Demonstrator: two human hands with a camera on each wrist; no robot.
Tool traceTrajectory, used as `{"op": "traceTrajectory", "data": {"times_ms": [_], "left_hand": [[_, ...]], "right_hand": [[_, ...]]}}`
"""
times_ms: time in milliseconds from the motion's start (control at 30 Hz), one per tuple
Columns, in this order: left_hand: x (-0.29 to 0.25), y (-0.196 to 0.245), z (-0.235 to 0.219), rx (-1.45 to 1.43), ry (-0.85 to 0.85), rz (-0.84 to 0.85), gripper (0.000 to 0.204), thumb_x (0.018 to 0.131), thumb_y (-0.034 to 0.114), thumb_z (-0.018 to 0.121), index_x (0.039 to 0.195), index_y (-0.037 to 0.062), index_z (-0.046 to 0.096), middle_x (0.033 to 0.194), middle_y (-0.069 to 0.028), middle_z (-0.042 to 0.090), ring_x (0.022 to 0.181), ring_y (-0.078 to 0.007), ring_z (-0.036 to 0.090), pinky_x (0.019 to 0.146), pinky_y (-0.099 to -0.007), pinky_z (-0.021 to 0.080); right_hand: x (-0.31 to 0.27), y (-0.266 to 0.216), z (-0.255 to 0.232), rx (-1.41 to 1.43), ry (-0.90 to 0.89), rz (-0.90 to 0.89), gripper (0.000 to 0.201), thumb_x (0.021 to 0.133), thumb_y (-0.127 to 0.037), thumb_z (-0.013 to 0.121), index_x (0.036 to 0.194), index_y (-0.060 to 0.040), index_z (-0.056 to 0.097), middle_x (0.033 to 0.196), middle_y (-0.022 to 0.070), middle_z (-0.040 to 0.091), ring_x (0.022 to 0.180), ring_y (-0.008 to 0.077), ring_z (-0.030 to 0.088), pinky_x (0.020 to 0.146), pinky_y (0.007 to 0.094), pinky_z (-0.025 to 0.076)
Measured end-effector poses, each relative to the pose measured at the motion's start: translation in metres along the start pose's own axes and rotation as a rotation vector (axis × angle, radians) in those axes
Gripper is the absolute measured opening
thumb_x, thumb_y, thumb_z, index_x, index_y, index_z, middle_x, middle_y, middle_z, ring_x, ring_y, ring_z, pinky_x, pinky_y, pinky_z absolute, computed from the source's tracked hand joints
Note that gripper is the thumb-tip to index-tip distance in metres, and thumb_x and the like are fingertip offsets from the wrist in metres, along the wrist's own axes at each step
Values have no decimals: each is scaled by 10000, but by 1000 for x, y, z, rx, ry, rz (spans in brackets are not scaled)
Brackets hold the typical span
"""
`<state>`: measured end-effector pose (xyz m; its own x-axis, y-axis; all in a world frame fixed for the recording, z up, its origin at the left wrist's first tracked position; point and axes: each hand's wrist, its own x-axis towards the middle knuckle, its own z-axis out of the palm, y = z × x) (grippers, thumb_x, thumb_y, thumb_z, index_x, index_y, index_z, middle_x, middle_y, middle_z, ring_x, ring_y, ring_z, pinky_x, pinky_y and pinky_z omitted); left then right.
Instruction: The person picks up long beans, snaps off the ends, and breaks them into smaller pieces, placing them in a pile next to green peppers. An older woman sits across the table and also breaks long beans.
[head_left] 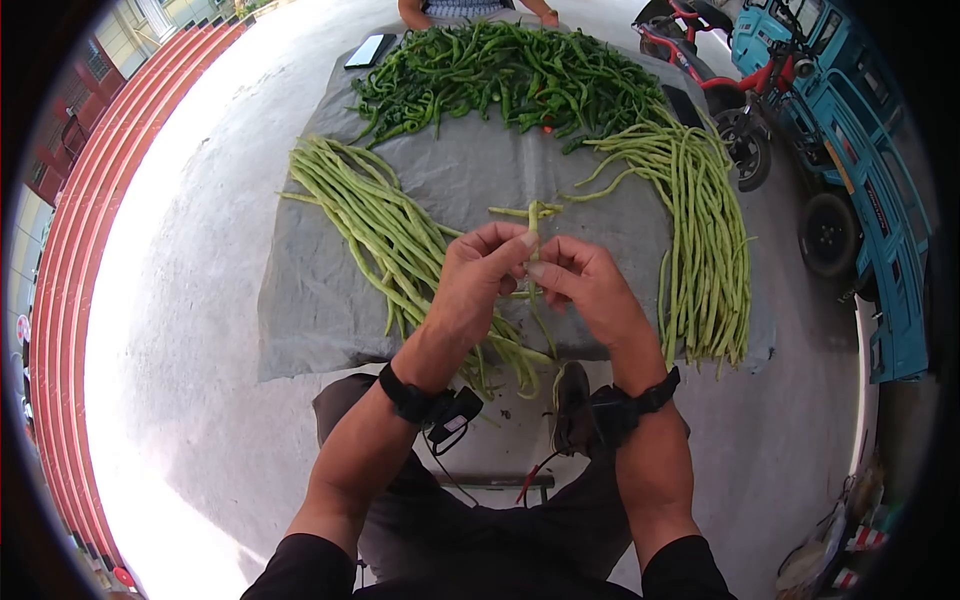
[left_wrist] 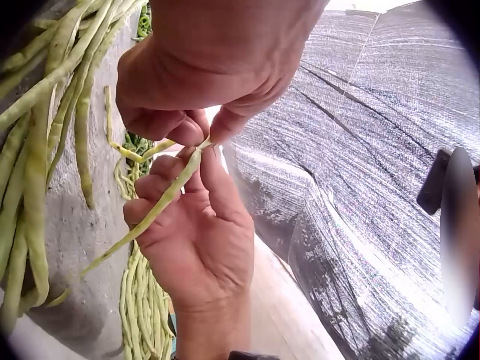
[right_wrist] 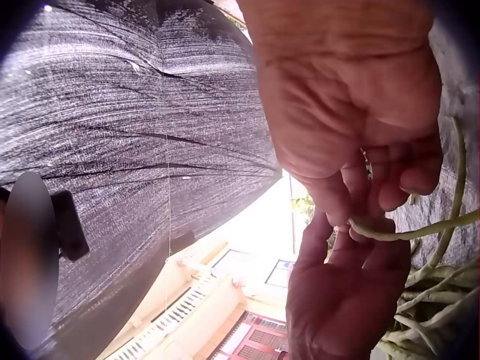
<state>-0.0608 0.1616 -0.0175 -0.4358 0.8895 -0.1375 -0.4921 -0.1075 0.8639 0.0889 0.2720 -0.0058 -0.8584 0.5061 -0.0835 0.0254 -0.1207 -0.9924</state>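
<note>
A pale green long bean (left_wrist: 160,204) is pinched between the fingertips of both hands above the front middle of the table. My left hand (head_left: 480,262) grips it at its upper part, thumb and finger together. Right beside it, my right hand (head_left: 588,287) pinches the same bean with thumb and forefinger, the two hands nearly touching. One end of the bean hangs down past the right palm in the left wrist view. Just beyond the hands, bean pieces (head_left: 508,211) lie on the grey cloth (head_left: 470,170). A bundle of long beans (head_left: 365,215) lies beside the left hand.
A larger pile of long beans (head_left: 708,240) covers the table's right side. Green peppers (head_left: 510,80) are heaped at the back, where another person sits. A phone (head_left: 370,51) lies at the back left. A blue three-wheeled vehicle (head_left: 860,150) stands to the right.
</note>
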Motion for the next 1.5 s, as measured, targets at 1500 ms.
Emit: {"op": "traceTrajectory", "data": {"times_ms": [1500], "left_hand": [[11, 75, -75, 264, 364, 450, 381, 1118, 362, 526, 1177, 58, 747, 841, 44, 578, 744, -61, 544, 642, -222, 433]], "right_hand": [[-8, -6, 4, -119, -163, 85, 109, 987, -137, 710, 1005, -50, 645, 822, -20, 650, 652, 54, 569, 574, 236, 474]]}}
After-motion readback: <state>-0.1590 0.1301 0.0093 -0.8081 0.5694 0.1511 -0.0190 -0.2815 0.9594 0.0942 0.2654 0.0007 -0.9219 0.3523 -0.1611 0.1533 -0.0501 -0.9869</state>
